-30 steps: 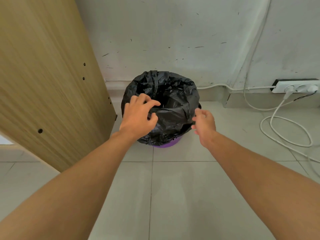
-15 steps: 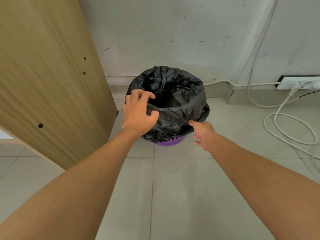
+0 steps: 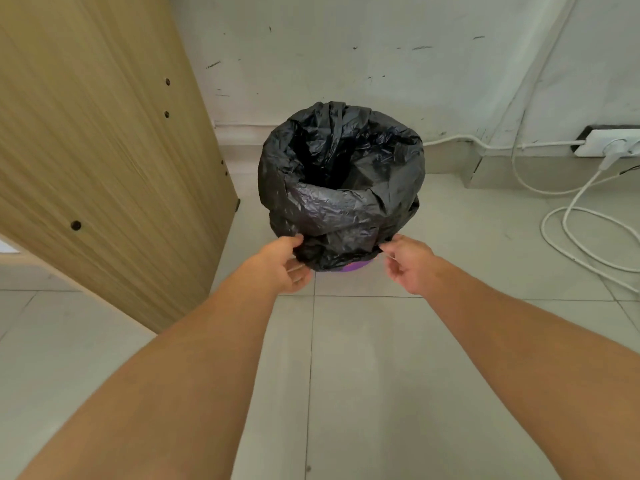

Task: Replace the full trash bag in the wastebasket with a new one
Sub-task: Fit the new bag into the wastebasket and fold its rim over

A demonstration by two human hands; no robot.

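Both hands, the left hand [image 3: 284,263] and the right hand [image 3: 407,263], pinched the folded-over near hem of the black trash bag [image 3: 341,188], which still sat in the purple wastebasket [image 3: 353,267] on the floor, contents hidden, apparently early: removal and relining remained.

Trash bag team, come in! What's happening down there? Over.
Left hand and right hand pinching bag hem, low near side. Bag draped over purple bin. Wood panel close left, not blocking.
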